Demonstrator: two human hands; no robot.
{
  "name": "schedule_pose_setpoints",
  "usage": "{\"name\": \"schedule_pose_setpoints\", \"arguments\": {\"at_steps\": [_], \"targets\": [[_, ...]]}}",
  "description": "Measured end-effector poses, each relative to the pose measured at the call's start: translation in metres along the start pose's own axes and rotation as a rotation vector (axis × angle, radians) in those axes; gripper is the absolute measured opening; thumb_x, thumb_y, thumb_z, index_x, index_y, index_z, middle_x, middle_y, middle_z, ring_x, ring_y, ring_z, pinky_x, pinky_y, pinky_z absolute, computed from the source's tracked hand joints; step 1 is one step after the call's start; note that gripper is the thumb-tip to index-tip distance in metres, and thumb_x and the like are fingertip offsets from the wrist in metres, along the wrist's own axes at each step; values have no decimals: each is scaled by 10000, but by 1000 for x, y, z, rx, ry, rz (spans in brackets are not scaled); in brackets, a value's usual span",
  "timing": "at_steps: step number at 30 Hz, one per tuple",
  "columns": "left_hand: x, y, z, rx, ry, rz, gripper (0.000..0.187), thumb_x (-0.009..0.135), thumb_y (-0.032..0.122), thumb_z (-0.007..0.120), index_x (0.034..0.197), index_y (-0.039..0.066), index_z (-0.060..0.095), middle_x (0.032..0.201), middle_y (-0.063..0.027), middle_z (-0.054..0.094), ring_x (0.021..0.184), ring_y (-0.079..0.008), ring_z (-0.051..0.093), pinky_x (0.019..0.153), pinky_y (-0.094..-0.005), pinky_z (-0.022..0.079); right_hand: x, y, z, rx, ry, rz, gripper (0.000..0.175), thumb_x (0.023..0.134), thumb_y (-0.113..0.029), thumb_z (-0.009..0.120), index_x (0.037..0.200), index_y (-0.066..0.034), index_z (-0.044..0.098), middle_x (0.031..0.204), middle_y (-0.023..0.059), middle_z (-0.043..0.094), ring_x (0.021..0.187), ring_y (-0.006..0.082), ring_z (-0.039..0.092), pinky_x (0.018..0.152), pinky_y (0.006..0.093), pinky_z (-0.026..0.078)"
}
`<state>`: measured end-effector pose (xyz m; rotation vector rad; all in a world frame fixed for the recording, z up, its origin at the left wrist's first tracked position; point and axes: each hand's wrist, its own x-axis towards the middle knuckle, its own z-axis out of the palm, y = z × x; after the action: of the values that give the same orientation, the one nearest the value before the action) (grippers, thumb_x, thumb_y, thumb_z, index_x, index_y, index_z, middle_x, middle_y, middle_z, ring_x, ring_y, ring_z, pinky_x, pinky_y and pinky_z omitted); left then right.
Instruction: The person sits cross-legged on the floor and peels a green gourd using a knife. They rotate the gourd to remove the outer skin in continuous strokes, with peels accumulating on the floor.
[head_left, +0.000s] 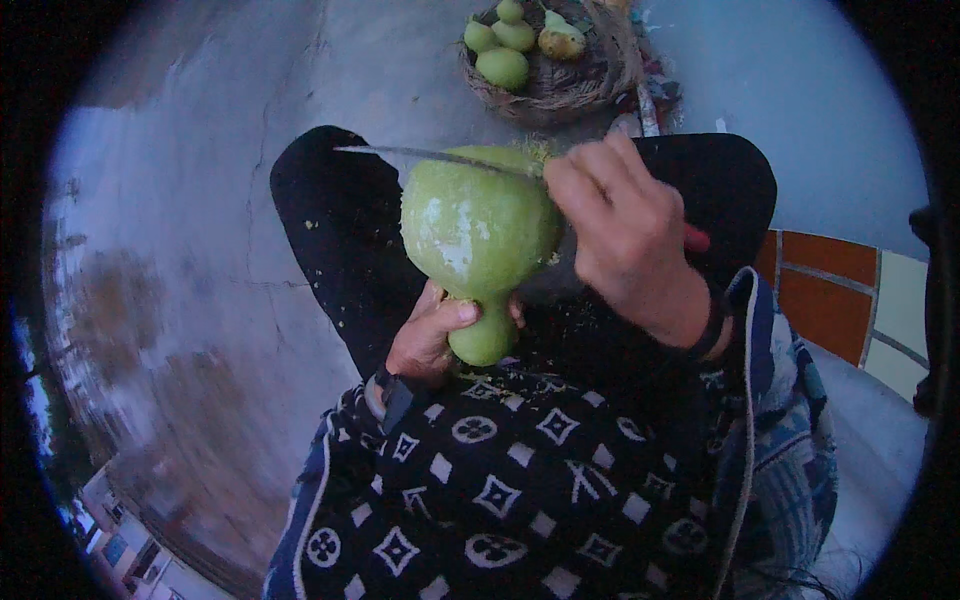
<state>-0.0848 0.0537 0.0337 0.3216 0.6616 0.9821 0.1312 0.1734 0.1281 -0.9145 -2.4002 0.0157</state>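
A pale green bottle gourd (480, 217) with a wide round body and a narrow neck lies over my lap, its small end towards me. Around the neck is my left hand (435, 330), the thumb on the near side. My right hand (619, 225) grips the red handle (696, 238) of a knife. The long thin knife blade (442, 156) points left across the far part of the gourd, touching or just above its skin. Patches of the gourd's surface look scraped and shiny. Fine green shavings cling near the blade and lie on my dark trousers and patterned top.
Beyond my knees, a round woven basket (555, 105) holds several green gourds (502, 67), one of them with brown blotches (562, 43). Cracked concrete ground (225, 225) extends to the left. A pale wall with orange-brown tiles (825, 307) stands at the right.
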Motion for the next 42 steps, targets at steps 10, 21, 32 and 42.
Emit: {"name": "schedule_pose_setpoints", "arguments": {"at_steps": [10,21,32,42], "targets": [[1,5,15,36,-39,39,805,824,330,796,1460,-51,481,1137,-189,700,1021,-291,711,909,-410,581,-10,-19,-11,-23,109,43,301,741,-104,669,1027,-12,661,917,93,565,832,289,600,640,366,556],[-4,0,23,-17,147,-14,722,871,330,777,1421,-64,524,1162,-194,699,1073,-297,706,946,-422,585,-29,-41,-20,25,-16,-161,315,754,-168,655,1036,-26,666,908,87,558,836,284,599,632,353,538],[9,-22,29,-225,-55,-13,781,942,450,762,1481,-39,477,1232,-204,681,1062,-308,719,952,-462,616,-33,-19,-17,-18,27,-116,241,786,-166,650,993,-42,652,918,75,554,846,264,589,671,362,545],[12,-39,22,-310,-24,35,797,1049,612,552,1589,49,393,1383,-223,605,1186,-397,643,982,-635,583,-23,22,-12,-13,122,-52,337,732,-63,670,1067,-28,660,951,106,582,844,312,607,630,383,545]]}}
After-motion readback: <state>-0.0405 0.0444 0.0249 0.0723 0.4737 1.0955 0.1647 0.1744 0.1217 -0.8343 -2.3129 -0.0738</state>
